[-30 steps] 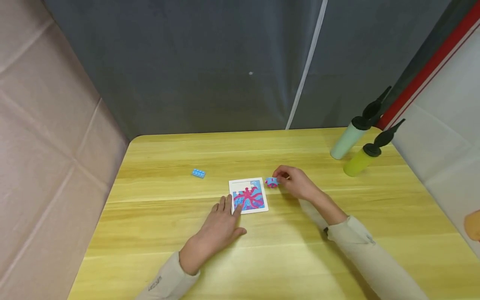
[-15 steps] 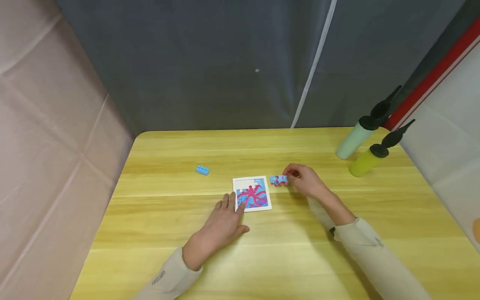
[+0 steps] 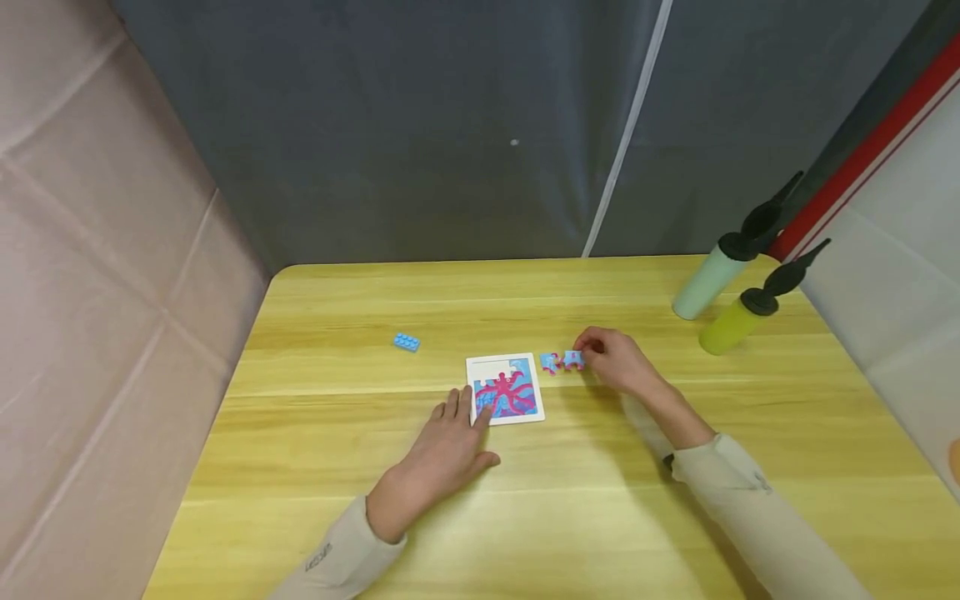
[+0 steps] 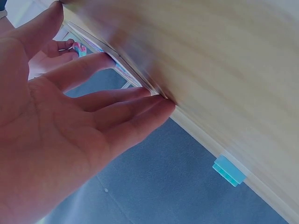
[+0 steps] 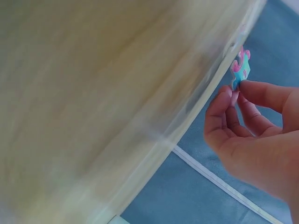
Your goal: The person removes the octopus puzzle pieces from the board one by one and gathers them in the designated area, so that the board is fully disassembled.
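A white-framed jigsaw puzzle (image 3: 510, 397) with a pink octopus on blue lies on the table; bare white backing shows at its upper left. My left hand (image 3: 442, 450) has its fingers straight, the fingertips resting on the frame's left side and the picture's lower left corner. Right of the frame, my right hand (image 3: 618, 362) pinches a blue and pink puzzle piece (image 3: 573, 359) between thumb and fingers. The right wrist view also shows this pinched piece (image 5: 241, 67), tilted up at the fingertips. A second puzzle piece (image 3: 550, 362) lies between it and the frame.
A light blue toy brick (image 3: 407, 342) sits on the wooden table (image 3: 337, 467), up and left of the puzzle. Two hand pumps with black nozzles, one mint green (image 3: 708, 283) and one yellow-green (image 3: 731, 327), stand at the right back. A dark curtain (image 3: 420, 150) hangs behind the table.
My right hand has slid a little to the right with its piece, and a gap now shows between the two pieces. The left hand stays on the puzzle. The head view shifted slightly.
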A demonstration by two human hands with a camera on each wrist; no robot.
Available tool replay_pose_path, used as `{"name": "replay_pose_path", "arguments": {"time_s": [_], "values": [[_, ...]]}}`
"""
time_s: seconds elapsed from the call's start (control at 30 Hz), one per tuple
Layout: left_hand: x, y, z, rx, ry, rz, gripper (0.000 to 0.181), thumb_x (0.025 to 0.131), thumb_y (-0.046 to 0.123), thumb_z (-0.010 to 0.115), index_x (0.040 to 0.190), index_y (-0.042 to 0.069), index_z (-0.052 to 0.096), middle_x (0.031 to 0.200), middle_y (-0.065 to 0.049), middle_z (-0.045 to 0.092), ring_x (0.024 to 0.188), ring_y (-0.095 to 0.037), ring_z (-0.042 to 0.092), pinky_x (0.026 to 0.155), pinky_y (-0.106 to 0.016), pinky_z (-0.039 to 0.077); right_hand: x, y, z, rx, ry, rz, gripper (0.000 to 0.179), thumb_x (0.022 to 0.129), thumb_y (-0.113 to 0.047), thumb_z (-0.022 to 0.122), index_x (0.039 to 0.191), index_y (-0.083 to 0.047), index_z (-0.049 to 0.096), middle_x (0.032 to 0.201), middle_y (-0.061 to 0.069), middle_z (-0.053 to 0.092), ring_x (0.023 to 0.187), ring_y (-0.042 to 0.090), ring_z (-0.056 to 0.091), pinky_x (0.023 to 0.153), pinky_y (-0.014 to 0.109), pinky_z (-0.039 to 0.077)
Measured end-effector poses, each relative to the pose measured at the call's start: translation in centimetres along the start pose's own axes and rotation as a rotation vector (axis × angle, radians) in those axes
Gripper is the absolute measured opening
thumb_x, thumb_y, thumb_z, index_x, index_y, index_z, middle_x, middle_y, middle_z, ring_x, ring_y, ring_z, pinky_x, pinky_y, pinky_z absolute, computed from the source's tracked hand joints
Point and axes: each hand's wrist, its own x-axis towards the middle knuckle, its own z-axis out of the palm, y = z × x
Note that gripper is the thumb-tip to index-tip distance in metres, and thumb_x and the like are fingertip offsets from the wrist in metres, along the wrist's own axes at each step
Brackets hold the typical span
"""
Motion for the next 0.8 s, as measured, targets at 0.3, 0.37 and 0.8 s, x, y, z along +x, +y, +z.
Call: {"name": "replay_pose_path", "arguments": {"time_s": [0.3, 0.37, 0.8], "values": [[-0.02, 0.09, 0.02, 0.008, -0.003, -0.004, 0.073, 0.098, 0.051, 0.065, 0.152, 0.003, 0.051, 0.160, -0.036, 0.033, 0.147, -0.054, 0.037, 0.119, -0.057, 0.039, 0.24, 0.47, -0.05, -0.013, -0.001, 0.008, 0.020, 0.098, -0.003, 0.050, 0.104, -0.001, 0.069, 0.091, 0.013, 0.067, 0.074, 0.021, 0.053, 0.064, 0.030, 0.042], [-0.03, 0.08, 0.02, 0.005, -0.007, -0.006, 0.073, 0.098, 0.051, 0.065, 0.152, 0.003, 0.050, 0.160, -0.036, 0.033, 0.147, -0.054, 0.037, 0.119, -0.057, 0.039, 0.30, 0.58, -0.05, -0.014, -0.004, 0.010, 0.020, 0.098, -0.003, 0.050, 0.104, -0.001, 0.069, 0.089, 0.013, 0.067, 0.071, 0.020, 0.052, 0.062, 0.030, 0.042], [-0.01, -0.05, 0.08, 0.022, 0.005, 0.004, 0.073, 0.098, 0.051, 0.065, 0.151, 0.003, 0.051, 0.159, -0.036, 0.036, 0.146, -0.054, 0.039, 0.118, -0.057, 0.040, 0.84, 0.74, -0.09, -0.043, -0.018, 0.032, 0.020, 0.099, -0.005, 0.052, 0.104, -0.001, 0.070, 0.091, 0.012, 0.068, 0.080, 0.023, 0.055, 0.071, 0.031, 0.043]]}}
